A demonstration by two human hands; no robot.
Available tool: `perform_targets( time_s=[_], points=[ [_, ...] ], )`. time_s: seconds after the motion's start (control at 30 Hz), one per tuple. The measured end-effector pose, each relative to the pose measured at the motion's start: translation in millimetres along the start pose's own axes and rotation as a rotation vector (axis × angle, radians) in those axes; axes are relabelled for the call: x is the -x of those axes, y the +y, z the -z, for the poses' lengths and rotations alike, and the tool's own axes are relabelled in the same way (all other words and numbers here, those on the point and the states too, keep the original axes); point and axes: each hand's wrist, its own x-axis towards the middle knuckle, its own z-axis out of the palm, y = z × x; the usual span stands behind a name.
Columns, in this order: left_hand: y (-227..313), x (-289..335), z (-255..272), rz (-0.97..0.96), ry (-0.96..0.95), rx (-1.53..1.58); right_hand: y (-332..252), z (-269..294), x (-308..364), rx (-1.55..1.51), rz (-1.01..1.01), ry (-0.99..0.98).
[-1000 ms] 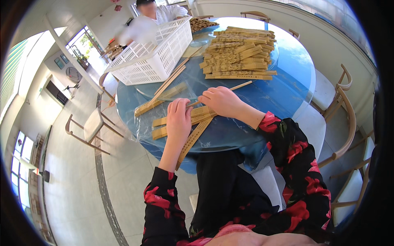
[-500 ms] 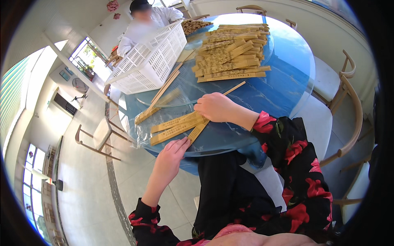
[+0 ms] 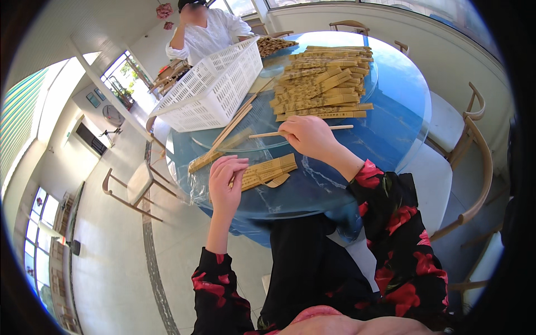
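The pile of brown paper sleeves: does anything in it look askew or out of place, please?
Slightly: near the middle of the pile, a few sleeves lie slanted across the others, which run roughly parallel.

Right fingers [image 3: 290, 128] pinching wooden stick [image 3: 264, 134], left fingers [image 3: 228, 166] at paper sleeves [image 3: 271, 168]

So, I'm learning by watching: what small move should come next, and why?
Probably lower the left end of the wooden stick toward the paper sleeves: the right hand holds it apart from them, while the left hand is at their left end, seemingly placed to steady one.
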Motion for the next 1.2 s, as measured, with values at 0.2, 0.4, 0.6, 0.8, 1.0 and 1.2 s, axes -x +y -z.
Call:
perform_targets(
  time_s=[0.2,0.4,0.6,0.8,1.0,1.2],
  points=[
    [-16.2,3.0,-45.2,0.312,0.208,0.573,8.8,15.4,-0.7,-0.243,-0.146,-0.259],
    [-8.0,6.5,-46.9,0.228,0.204,0.418,-19.7,13.7,-4.2,-0.59,-0.275,-0.639],
    [-16.2,7.9,-39.9,0.126,0.171,0.368,-28.7,2.3,-4.8,-0.86,-0.357,-0.684],
    [0.0,1.6,-42.2,0.085,0.179,0.214,-22.1,17.7,-5.0,-1.001,-0.586,-0.762],
    [5.1,0.4,-36.2,0.064,0.265,-0.141,-5.8,30.5,-3.1,-1.032,-0.607,-0.634],
    [-0.9,3.6,-35.2,0.098,0.339,-0.24,6.2,27.9,-2.4,-1.091,-0.608,-0.544]
  ],
)
